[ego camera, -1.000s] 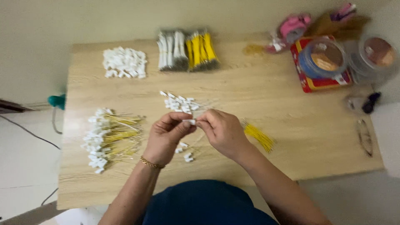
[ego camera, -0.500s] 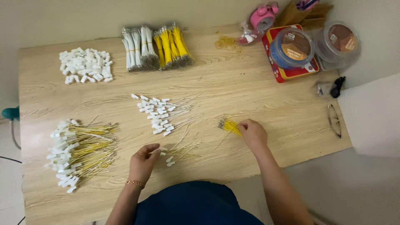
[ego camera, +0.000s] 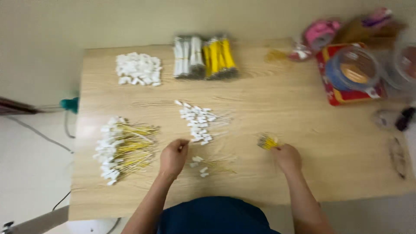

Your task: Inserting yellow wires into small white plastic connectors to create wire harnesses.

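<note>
The right hand [ego camera: 287, 157] is closing on the small bundle of yellow wires [ego camera: 268, 141] at the table's near right — a picking-up step. The left hand [ego camera: 173, 157] is resting loosely curled, seemingly empty, just left of a few white connectors [ego camera: 200, 164] — next comes drawing one wire free.

Two bundled packs are lying side by side at the far edge of the wooden table [ego camera: 303, 108]: a clear-wrapped pack of white pieces [ego camera: 187, 56] and, touching it on the right, a clear-wrapped pack of yellow pieces [ego camera: 219, 56]. At the far right corner a flat red box [ego camera: 331, 93] is sitting under a round clear container with a blue rim [ego camera: 353, 69]; another round clear container [ego camera: 405, 60] is standing just beside it. A pink package [ego camera: 318, 32] is lying behind them, blurred
</note>
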